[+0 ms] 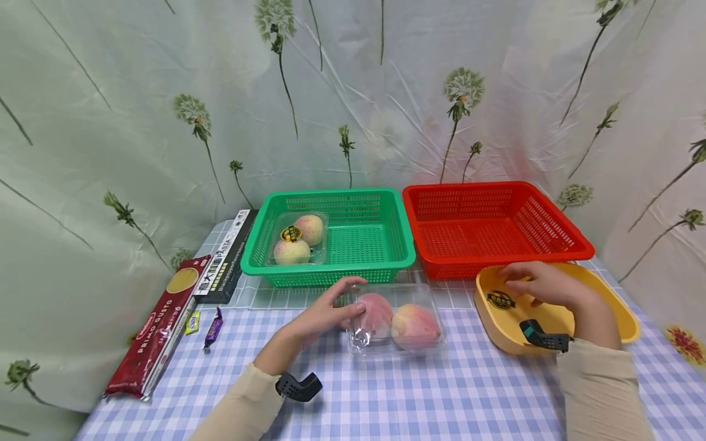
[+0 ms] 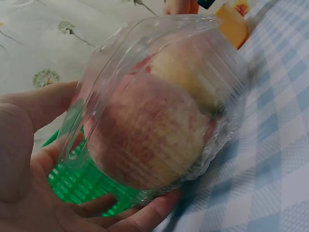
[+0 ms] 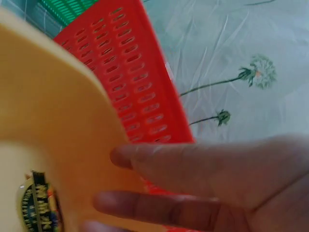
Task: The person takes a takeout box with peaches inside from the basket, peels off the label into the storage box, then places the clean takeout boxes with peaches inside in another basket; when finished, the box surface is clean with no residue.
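Observation:
My left hand (image 1: 331, 311) grips the left side of a clear plastic clamshell box (image 1: 393, 353). Inside the box are two reddish-yellow peaches (image 2: 145, 130). In the left wrist view the thumb lies on one side of the box and the fingers reach under the other. My right hand (image 1: 554, 288) is over the yellow tub (image 1: 598, 306), its fingers loosely bent and holding nothing. Just below those fingers, inside the tub, shows a round black-and-gold sticker (image 3: 41, 203).
A green basket (image 1: 353, 272) at the back holds another clear box of peaches (image 1: 300, 239) bearing a similar sticker. Right of it stands a red basket (image 1: 496, 263). Along the left lie a black pasta box (image 1: 227, 257), a red pasta packet (image 1: 160, 331) and two small wrapped sweets (image 1: 213, 329).

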A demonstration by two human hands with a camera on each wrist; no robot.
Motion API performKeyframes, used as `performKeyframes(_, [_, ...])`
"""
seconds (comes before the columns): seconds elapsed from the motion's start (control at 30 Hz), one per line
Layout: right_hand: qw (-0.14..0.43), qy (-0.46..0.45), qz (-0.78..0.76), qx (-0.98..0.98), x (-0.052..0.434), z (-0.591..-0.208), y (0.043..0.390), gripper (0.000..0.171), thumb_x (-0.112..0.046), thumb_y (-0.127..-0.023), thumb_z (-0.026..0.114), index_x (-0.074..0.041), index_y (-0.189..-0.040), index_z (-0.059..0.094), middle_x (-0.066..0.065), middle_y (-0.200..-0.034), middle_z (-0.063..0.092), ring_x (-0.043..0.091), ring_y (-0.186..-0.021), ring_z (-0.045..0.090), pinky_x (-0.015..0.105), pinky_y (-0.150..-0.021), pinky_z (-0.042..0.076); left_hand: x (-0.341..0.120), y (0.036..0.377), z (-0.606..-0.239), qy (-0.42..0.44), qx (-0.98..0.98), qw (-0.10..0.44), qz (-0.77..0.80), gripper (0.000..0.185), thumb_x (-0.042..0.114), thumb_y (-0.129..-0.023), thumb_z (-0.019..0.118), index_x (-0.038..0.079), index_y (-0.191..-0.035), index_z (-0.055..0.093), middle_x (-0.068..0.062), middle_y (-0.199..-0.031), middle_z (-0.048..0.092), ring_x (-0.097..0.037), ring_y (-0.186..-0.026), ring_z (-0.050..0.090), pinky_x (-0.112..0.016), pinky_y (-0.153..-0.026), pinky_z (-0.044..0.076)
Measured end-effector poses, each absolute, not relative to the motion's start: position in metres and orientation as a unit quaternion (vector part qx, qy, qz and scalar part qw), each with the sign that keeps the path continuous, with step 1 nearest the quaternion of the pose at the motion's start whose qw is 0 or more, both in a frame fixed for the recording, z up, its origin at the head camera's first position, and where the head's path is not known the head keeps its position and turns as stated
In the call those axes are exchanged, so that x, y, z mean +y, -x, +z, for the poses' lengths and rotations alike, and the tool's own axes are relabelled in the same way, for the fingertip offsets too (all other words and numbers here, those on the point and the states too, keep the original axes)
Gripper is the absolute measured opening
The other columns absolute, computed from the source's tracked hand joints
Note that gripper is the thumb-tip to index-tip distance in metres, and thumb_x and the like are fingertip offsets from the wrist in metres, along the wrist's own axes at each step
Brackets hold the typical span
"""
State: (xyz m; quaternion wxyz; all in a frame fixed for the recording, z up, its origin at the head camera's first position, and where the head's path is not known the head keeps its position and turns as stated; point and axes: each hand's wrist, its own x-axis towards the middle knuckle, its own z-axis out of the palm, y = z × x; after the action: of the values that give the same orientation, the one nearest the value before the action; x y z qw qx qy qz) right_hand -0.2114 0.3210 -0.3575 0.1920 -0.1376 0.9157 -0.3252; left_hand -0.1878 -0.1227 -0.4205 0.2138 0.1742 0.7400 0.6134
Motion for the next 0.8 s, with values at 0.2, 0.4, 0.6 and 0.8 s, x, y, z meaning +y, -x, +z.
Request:
performKeyframes(0.2, [0.125, 0.144, -0.32, 0.928, 0.323, -0.343, 0.209, 0.029, -0.022, -0.101, 0.057, -0.006, -0.124, 0.065, 0.014, -0.104, 0.069, 0.021, -0.079, 0.064, 0.03, -0.063, 0.051, -0.118, 0.186, -0.419, -0.158, 0.728, 0.245, 0.62, 0.053, 0.027, -0.099, 0.062, 0.02, -0.148, 0.04, -0.013, -0.148, 0.042, -0.014, -0.102, 0.061, -0.03, -0.072, 0.055])
performKeyframes(0.4, [-0.057, 0.098, -0.342, 0.933, 0.335, -0.341, 0.208, 0.03, -0.026, -0.103, 0.055, -0.009, -0.124, 0.065, -0.017, -0.1, 0.062, 0.001, -0.082, 0.054, 0.018, -0.067, 0.046, -0.115, 0.186, -0.421, -0.139, 0.712, 0.259, 0.638, 0.052, 0.03, -0.101, 0.059, 0.024, -0.15, 0.041, -0.011, -0.131, 0.05, -0.013, -0.096, 0.06, -0.03, -0.068, 0.056])
performKeyframes(0.6, [-0.142, -0.004, -0.394, 0.908, 0.339, -0.349, 0.213, 0.044, -0.032, -0.104, 0.046, -0.007, -0.139, 0.055, 0.015, -0.142, 0.046, 0.031, -0.126, 0.041, 0.041, -0.099, 0.044, -0.114, 0.185, -0.421, -0.138, 0.7, 0.276, 0.645, 0.052, 0.031, -0.101, 0.058, 0.022, -0.15, 0.043, -0.01, -0.124, 0.055, -0.013, -0.085, 0.06, -0.031, -0.067, 0.057])
performKeyframes(0.8, [-0.152, -0.057, -0.427, 0.89, 0.349, -0.36, 0.217, 0.052, -0.027, -0.103, 0.046, -0.004, -0.149, 0.042, 0.032, -0.16, 0.018, 0.053, -0.145, 0.009, 0.075, -0.112, 0.013, -0.112, 0.185, -0.424, -0.133, 0.689, 0.28, 0.656, 0.048, 0.033, -0.103, 0.054, 0.02, -0.149, 0.046, -0.017, -0.14, 0.051, -0.017, -0.094, 0.063, -0.034, -0.071, 0.058])
